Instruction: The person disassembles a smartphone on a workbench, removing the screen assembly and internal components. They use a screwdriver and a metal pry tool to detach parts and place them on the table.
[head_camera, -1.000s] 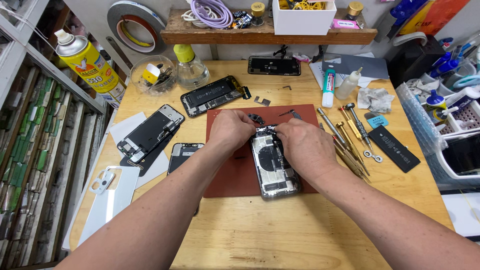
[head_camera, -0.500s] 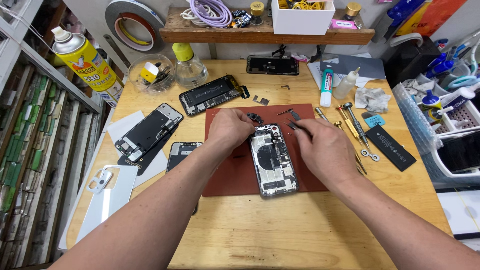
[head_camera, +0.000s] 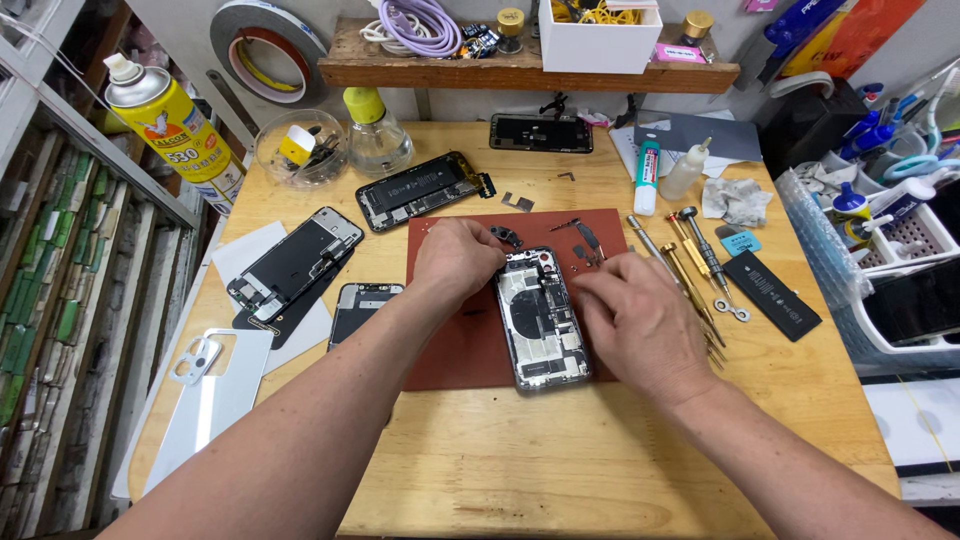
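Observation:
An opened phone housing (head_camera: 540, 320) with bare boards and metal shields lies upright on a dark red work mat (head_camera: 455, 340) at the table's middle. My left hand (head_camera: 458, 258) rests on the mat at the housing's upper left corner, fingers curled against its edge. My right hand (head_camera: 640, 320) lies palm down to the right of the housing, fingertips touching its right side near the top. No tool shows in either hand. Small black and metal parts (head_camera: 585, 240) sit on the mat just above the housing.
Several screwdrivers and tweezers (head_camera: 690, 270) lie right of the mat, then a black battery (head_camera: 770, 293). Left of the mat are other opened phones (head_camera: 295, 262), (head_camera: 420, 190) and a white back cover (head_camera: 205, 390). A spray can (head_camera: 175, 125), glass bowl (head_camera: 298, 148) and bottles stand behind.
My right hand has slid off the top of the housing to its right side, uncovering the boards. My left hand stays at the upper left corner.

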